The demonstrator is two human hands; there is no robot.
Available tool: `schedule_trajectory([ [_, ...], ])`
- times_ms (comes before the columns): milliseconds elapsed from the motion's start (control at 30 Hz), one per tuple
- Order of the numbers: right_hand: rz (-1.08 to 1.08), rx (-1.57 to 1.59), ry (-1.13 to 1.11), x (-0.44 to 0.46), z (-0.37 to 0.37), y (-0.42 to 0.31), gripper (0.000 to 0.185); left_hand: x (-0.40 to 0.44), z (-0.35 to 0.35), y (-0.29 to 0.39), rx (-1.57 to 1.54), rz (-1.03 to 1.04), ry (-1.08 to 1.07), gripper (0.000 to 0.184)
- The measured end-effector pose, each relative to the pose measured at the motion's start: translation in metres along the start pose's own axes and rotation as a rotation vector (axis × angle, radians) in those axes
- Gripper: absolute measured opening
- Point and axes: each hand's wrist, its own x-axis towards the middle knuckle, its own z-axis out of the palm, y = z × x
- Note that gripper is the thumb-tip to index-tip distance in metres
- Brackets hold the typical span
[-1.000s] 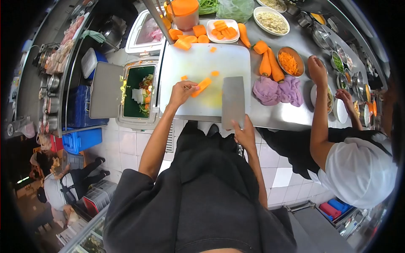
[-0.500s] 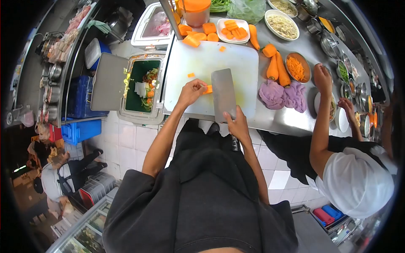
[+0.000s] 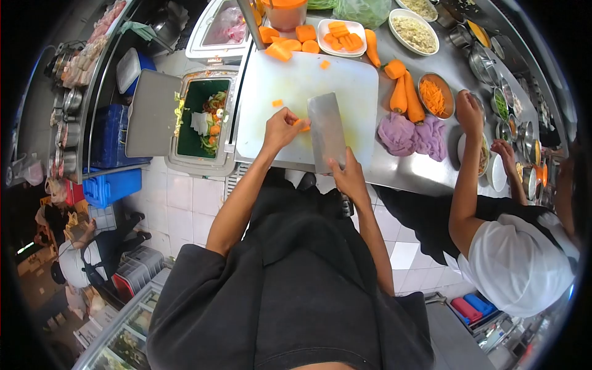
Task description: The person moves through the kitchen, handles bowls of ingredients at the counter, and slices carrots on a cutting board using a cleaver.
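Observation:
On the white cutting board (image 3: 265,132), my left hand (image 3: 282,128) pinches an orange carrot piece (image 3: 301,125). The broad cleaver (image 3: 327,131) meets the right end of that piece and hides part of it. My right hand (image 3: 350,177) is wrapped round the cleaver's handle, below the blade. A small carrot bit (image 3: 277,103) lies above my left hand, and another (image 3: 324,64) is near the board's upper edge. Beyond that edge are several carrot chunks (image 3: 305,33) and a white dish (image 3: 325,24) of carrot pieces.
Whole carrots (image 3: 399,95), a purple cloth (image 3: 397,134) and a bowl of shredded carrot (image 3: 433,94) are right of the board. An open scrap bin (image 3: 231,126) stands left. A co-worker (image 3: 518,262) reaches over the counter at right. A metal post (image 3: 248,24) rises at upper left.
Over the last second, the cleaver moved left to the carrot piece, and its blade tilted. The piece, held in my left hand, turned and now shows less. The co-worker's arms stay nearly in place.

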Motion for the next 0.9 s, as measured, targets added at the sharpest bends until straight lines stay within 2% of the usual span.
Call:
schedule_trajectory([
  [67,-0.154,-0.015,0.093,0.006,0.005,0.015,0.032,0.003,0.001,-0.004,-0.004,-0.011,-0.008,0.044],
  [400,-0.09,-0.11,0.084,0.004,0.005,0.01,0.037,0.001,-0.001,0.001,0.017,-0.05,-0.018,0.041],
  [600,-0.169,-0.12,0.048,0.009,0.007,0.002,0.037,0.0,0.0,0.0,0.029,-0.014,0.003,0.041],
  [700,-0.09,-0.114,0.064,0.001,0.013,-0.012,0.04,-0.001,0.001,-0.002,-0.025,-0.004,0.008,0.04],
  [900,-0.221,-0.274,0.175,0.008,0.024,-0.005,0.043,0.0,0.002,-0.003,-0.059,-0.027,-0.018,0.037],
])
